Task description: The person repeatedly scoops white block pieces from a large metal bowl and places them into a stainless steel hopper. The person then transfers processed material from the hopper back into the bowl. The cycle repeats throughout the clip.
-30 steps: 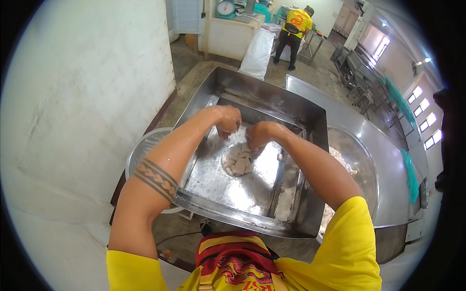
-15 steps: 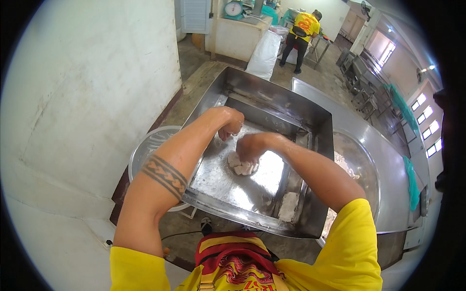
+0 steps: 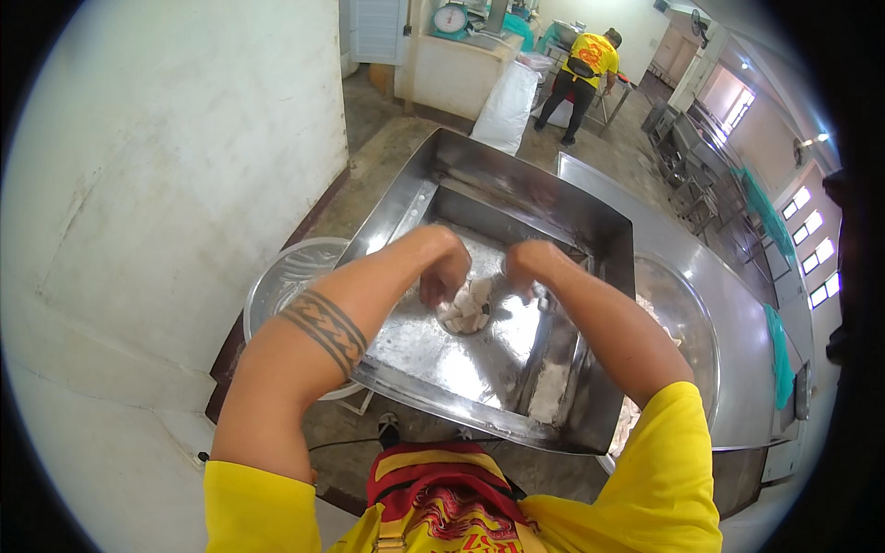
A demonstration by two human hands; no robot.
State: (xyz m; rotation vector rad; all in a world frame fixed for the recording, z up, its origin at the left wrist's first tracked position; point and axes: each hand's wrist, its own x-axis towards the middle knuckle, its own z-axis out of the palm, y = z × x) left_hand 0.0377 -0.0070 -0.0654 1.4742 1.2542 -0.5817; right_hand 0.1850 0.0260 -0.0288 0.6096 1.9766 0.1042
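My left hand (image 3: 442, 275) reaches down to several pale, chunky pieces (image 3: 472, 304) heaped in a round opening in the floor of a square stainless-steel hopper (image 3: 396, 364). Its fingers are curled, and what they grip, if anything, is hidden. My right hand (image 3: 527, 269) hangs just right of the heap, blurred, so its fingers are unclear. Beside it, a narrower channel holds pale residue (image 3: 550, 392).
A translucent basin (image 3: 286, 276) is at my left. A round metal pan (image 3: 696, 341) with pale pieces sits on the steel counter (image 3: 747, 359) to my right. A wall (image 3: 175, 184) stands left. A person in yellow (image 3: 590, 60), white sacks (image 3: 502, 115) and a scale (image 3: 449, 20) are further back.
My left hand has dropped lower toward the pieces. My right hand dipped into the heap half a second ago and has since moved right, away from it.
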